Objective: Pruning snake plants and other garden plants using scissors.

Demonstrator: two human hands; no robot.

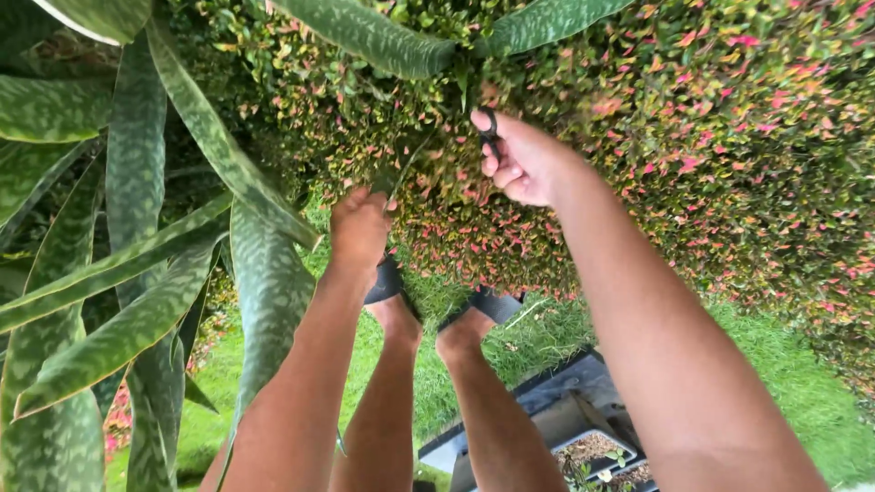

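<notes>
A dense bush (693, 118) of tiny green and pink leaves fills the upper part of the view. My right hand (524, 164) is pressed into it, fingers closed through the dark loop handle of a cutting tool (489, 128); the blades are hidden in the foliage. My left hand (360, 226) is lower and to the left, its fingers closed on a thin green sprig (404, 173) at the bush's edge. The two hands are about a hand's width apart.
Long mottled green blade leaves (137, 264) crowd the left side, and one more (374, 36) crosses the top. My legs and feet in dark sandals (387, 282) stand on grass (784, 364). A dark tray (547, 401) holding small soil pots (592, 451) lies at the bottom.
</notes>
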